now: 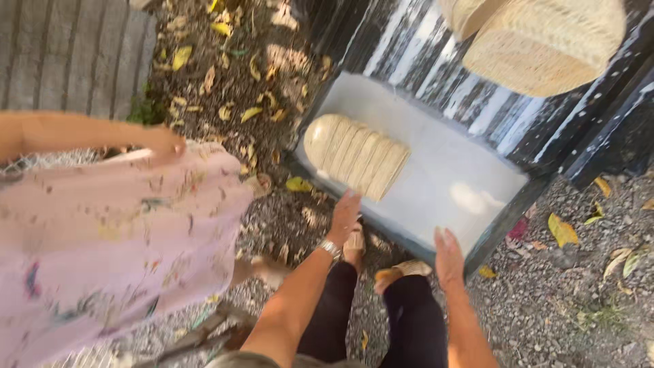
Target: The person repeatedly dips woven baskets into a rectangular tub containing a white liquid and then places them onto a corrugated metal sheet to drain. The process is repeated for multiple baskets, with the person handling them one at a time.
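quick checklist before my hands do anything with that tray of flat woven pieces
1. Left hand at the near edge of the tray, fingers spread, holding nothing: ok.
2. Right hand at the tray's near rim, empty: ok.
3. Stack of woven pieces lies overlapped inside the tray, untouched: ok.
4. Firm grip on the tray: cannot tell.
5. Another person in a pink dress stands close on the left: not ok.
6. Woven hats hang above the tray: ok.
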